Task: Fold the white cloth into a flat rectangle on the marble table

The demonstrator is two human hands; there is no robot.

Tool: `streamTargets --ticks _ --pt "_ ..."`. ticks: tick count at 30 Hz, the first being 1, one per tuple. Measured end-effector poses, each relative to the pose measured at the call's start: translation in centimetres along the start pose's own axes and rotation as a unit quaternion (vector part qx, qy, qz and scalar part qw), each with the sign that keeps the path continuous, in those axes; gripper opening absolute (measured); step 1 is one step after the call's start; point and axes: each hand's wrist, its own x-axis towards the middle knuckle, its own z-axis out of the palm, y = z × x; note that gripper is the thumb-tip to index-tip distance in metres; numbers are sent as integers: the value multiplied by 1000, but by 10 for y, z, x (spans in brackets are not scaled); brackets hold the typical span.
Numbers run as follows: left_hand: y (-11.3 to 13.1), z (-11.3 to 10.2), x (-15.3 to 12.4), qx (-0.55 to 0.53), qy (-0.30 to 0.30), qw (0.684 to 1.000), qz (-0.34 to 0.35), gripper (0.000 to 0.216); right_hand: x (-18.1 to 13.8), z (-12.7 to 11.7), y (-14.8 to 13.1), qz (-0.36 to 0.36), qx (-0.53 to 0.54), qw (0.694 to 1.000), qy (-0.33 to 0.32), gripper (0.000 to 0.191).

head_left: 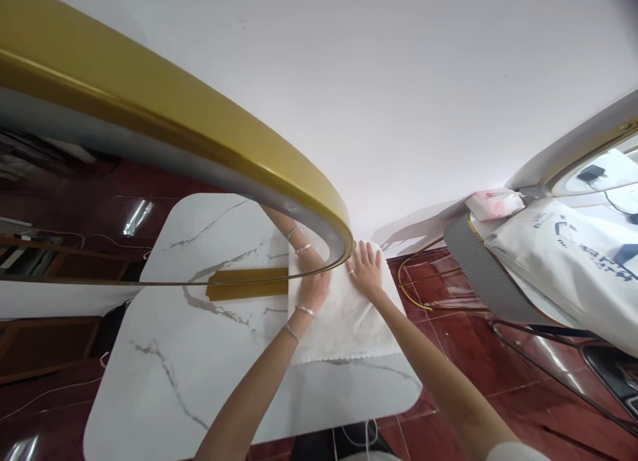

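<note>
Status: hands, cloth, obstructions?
Right hand spread flat on scallop-edged white cloth; left hand by lower edge of gold-framed mirror, grip unclear. Cloth lies on marble-patterned table. Mirror hides part of cloth from view.

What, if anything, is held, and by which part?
The right hand lies flat on the white cloth, gripping nothing; whether the left hand grips anything cannot be told.

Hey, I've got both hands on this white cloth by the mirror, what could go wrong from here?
The left hand is close to the mirror's gold frame, so a careless move could knock it. The bracelets on that wrist might scratch the mirror glass. The white cloth lies near the edge of the table by the right hand, so it could slip off if dragged that way.
</note>
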Motion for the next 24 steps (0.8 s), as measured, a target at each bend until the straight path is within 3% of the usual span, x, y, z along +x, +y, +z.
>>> streamTargets --ticks 6,9,12,19,22,24 --pt "27 -16 -105 62 -41 996 41 58 -123 -9 -8 -83 0 996 37 59" --pt "35 -12 -124 72 -51 996 32 63 -162 -11 -11 -104 -2 994 31 61" --pt "41 0 -97 50 -54 996 41 68 -148 -13 -1 -129 -2 991 25 59" --pt "30 25 40 -8 -56 997 47 48 -17 -10 41 -132 15 991 9 48" --pt "28 29 56 -10 -55 997 44 51 -2 -6 44 -105 20 994 15 47" --pt "30 25 40 1 -48 998 33 53 -17 -6 41 -84 24 996 25 46"
